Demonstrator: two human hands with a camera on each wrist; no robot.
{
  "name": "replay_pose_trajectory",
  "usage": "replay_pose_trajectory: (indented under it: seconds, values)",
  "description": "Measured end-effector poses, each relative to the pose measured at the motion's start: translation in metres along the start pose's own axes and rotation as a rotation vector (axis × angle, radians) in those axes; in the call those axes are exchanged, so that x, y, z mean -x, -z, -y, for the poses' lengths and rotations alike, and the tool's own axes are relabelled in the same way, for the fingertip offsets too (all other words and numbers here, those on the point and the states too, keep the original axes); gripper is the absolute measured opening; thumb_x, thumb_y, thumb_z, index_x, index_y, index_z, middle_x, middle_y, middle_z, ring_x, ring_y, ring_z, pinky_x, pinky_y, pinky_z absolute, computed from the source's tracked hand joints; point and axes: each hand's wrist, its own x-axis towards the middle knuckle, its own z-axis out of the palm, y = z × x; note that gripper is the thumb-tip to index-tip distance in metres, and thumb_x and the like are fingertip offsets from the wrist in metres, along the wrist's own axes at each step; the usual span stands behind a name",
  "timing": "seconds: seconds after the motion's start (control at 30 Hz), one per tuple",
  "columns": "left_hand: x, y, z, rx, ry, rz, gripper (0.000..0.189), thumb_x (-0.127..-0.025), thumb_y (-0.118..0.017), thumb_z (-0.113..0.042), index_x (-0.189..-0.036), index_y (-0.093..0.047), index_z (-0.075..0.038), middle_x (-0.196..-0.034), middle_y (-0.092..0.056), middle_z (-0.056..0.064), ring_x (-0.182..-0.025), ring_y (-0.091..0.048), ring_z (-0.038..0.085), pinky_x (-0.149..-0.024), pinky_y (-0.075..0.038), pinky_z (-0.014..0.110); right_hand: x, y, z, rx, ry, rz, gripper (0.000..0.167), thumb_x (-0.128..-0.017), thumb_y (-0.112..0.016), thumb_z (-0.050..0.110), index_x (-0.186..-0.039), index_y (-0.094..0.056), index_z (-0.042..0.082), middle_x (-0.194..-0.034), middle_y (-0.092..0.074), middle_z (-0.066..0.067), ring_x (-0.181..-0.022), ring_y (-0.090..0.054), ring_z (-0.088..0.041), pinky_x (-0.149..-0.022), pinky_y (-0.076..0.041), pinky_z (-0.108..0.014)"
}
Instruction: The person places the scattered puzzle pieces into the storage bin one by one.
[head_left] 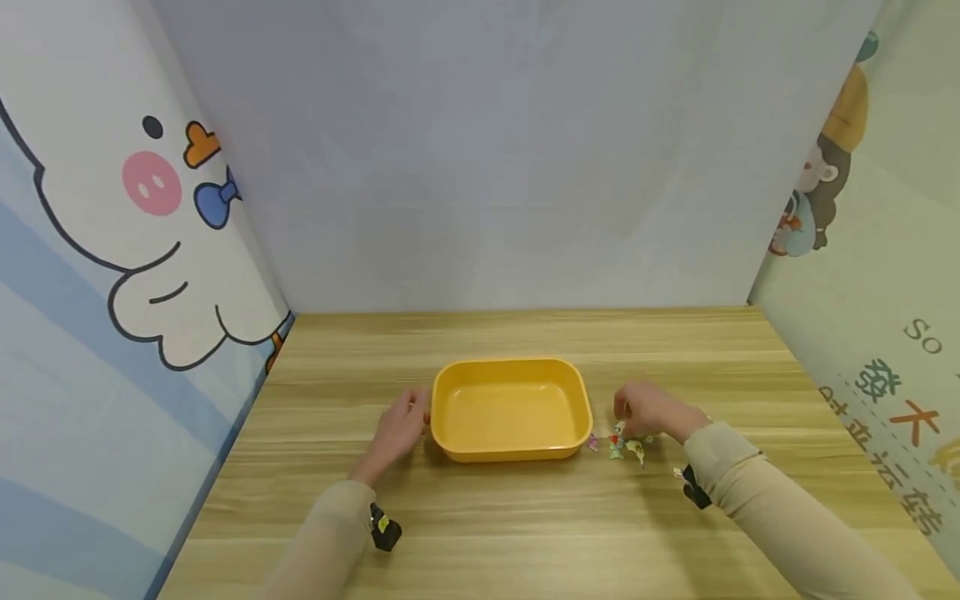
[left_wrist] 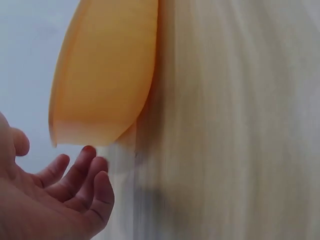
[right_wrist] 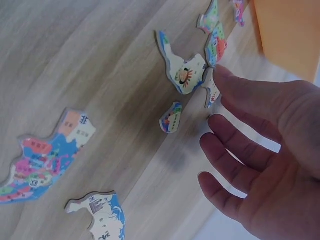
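Note:
A yellow tray (head_left: 510,412) sits on the table with a bare inside. My left hand (head_left: 400,431) is at its left end, fingers loosely bent; in the left wrist view the fingertips (left_wrist: 89,150) come close to the tray wall, and contact is unclear. Over small printed puzzle pieces right of the tray is my right hand (head_left: 651,410). In the right wrist view its thumb and index finger meet a narrow white puzzle piece (right_wrist: 212,89); whether they pinch it is unclear. Beside it lie a cream puzzle piece (right_wrist: 182,72) and a green-red puzzle piece (right_wrist: 216,45).
A multicoloured puzzle piece (right_wrist: 47,157), a white-blue puzzle piece (right_wrist: 106,215) and a small puzzle piece (right_wrist: 171,118) lie apart on the wooden table (head_left: 517,525). A purple puzzle piece (head_left: 592,442) lies close to the tray's right end. A pale backdrop (head_left: 510,167) stands behind.

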Motion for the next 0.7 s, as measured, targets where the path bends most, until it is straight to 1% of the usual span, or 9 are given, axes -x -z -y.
replay_pose_trajectory:
  seconds: [0.1,0.17,0.3,0.37,0.4,0.53,0.6,0.63,0.7]
  values:
    - [0.004,-0.005,0.002,0.037,0.025,-0.032,0.034,-0.102,-0.037,-0.035,-0.109,-0.054,-0.006,-0.095,-0.062,0.012,-0.084,-0.060,0.024,-0.070,-0.045,0.035,0.000,-0.002,0.000,-0.022,-0.017,0.009,0.024,-0.070,-0.080,0.006,-0.087,-0.063,0.001,-0.085,-0.060,-0.009,-0.080,-0.056,-0.025,-0.072,-0.048,-0.042]
    - [0.008,-0.008,0.001,0.088,0.041,-0.040,0.033,-0.102,-0.038,-0.033,-0.109,-0.053,-0.005,-0.094,-0.061,0.012,-0.084,-0.060,0.025,-0.069,-0.044,0.034,0.001,-0.003,0.000,-0.025,-0.023,0.008,0.025,-0.069,-0.080,0.005,-0.088,-0.063,0.001,-0.085,-0.060,-0.008,-0.080,-0.057,-0.025,-0.072,-0.048,-0.042]
    - [0.012,-0.013,-0.002,0.209,0.097,-0.014,0.031,-0.101,-0.040,-0.030,-0.110,-0.051,-0.003,-0.091,-0.057,0.011,-0.082,-0.054,0.028,-0.067,-0.040,0.033,0.004,-0.004,-0.003,-0.023,-0.036,-0.002,0.024,-0.069,-0.079,0.005,-0.087,-0.064,0.002,-0.083,-0.059,-0.006,-0.076,-0.056,-0.023,-0.070,-0.048,-0.041]
    - [0.014,-0.014,-0.002,0.271,0.121,0.002,0.028,-0.101,-0.041,-0.027,-0.109,-0.050,-0.001,-0.091,-0.054,0.010,-0.084,-0.051,0.029,-0.068,-0.039,0.033,0.006,-0.005,-0.005,-0.027,-0.026,-0.011,0.024,-0.068,-0.079,0.005,-0.086,-0.064,0.002,-0.081,-0.058,-0.005,-0.074,-0.054,-0.022,-0.067,-0.048,-0.040]
    - [0.015,-0.015,-0.001,0.296,0.123,0.005,0.026,-0.101,-0.041,-0.025,-0.108,-0.050,-0.001,-0.091,-0.053,0.010,-0.085,-0.050,0.029,-0.069,-0.038,0.033,0.006,-0.005,-0.005,-0.030,-0.028,-0.013,0.024,-0.068,-0.080,0.005,-0.086,-0.063,0.002,-0.080,-0.058,-0.005,-0.073,-0.054,-0.022,-0.066,-0.048,-0.040]
    - [0.017,-0.017,0.005,0.346,0.092,-0.001,0.022,-0.101,-0.044,-0.020,-0.103,-0.051,0.001,-0.091,-0.052,0.010,-0.086,-0.050,0.028,-0.072,-0.039,0.033,0.005,-0.007,-0.007,-0.034,-0.030,-0.016,0.024,-0.069,-0.080,0.006,-0.086,-0.063,0.003,-0.080,-0.057,-0.004,-0.073,-0.054,-0.021,-0.067,-0.048,-0.040]
    - [0.017,-0.017,0.008,0.339,0.068,-0.003,0.022,-0.101,-0.045,-0.020,-0.100,-0.052,0.001,-0.090,-0.053,0.009,-0.086,-0.050,0.026,-0.074,-0.039,0.033,0.004,-0.007,-0.007,-0.026,-0.041,-0.016,0.023,-0.069,-0.080,0.007,-0.085,-0.063,0.004,-0.080,-0.057,-0.003,-0.074,-0.054,-0.021,-0.068,-0.048,-0.039]
    - [0.018,-0.017,0.009,0.329,0.054,-0.002,0.022,-0.101,-0.045,-0.020,-0.099,-0.052,0.001,-0.090,-0.053,0.009,-0.086,-0.051,0.025,-0.074,-0.040,0.033,0.004,-0.006,-0.008,-0.018,-0.033,-0.017,0.023,-0.069,-0.080,0.007,-0.084,-0.063,0.003,-0.080,-0.057,-0.004,-0.073,-0.054,-0.021,-0.067,-0.048,-0.039]
    - [0.017,-0.018,0.010,0.321,0.044,0.000,0.020,-0.101,-0.045,-0.019,-0.097,-0.053,-0.001,-0.090,-0.053,0.008,-0.085,-0.050,0.023,-0.076,-0.040,0.034,0.003,-0.006,-0.008,-0.012,-0.036,-0.018,0.023,-0.069,-0.080,0.007,-0.083,-0.062,0.004,-0.079,-0.056,-0.003,-0.072,-0.053,-0.020,-0.066,-0.048,-0.039]
